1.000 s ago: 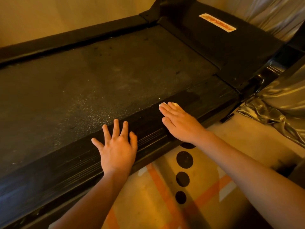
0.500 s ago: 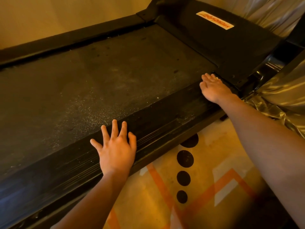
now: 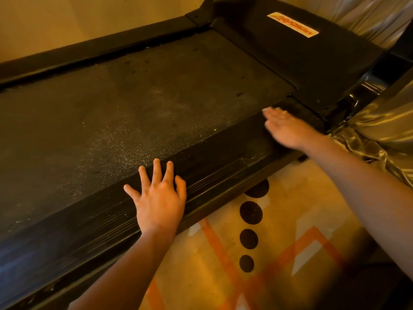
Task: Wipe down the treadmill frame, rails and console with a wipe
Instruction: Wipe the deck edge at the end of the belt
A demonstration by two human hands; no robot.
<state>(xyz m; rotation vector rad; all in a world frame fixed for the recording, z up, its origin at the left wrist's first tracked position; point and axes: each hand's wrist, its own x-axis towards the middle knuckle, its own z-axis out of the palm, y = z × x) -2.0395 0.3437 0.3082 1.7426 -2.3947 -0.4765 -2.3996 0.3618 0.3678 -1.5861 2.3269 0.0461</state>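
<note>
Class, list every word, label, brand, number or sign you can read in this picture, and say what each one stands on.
Sticker on the black motor cover: orange-red lettering, upside down to the camera, too blurred to read for sure.
Floor mat: black dots and orange stripes only, no text.
No other writing shows.

An indoor workout room: treadmill (image 3: 156,97) against a plain wall (image 3: 67,23), patterned floor (image 3: 290,242).
</note>
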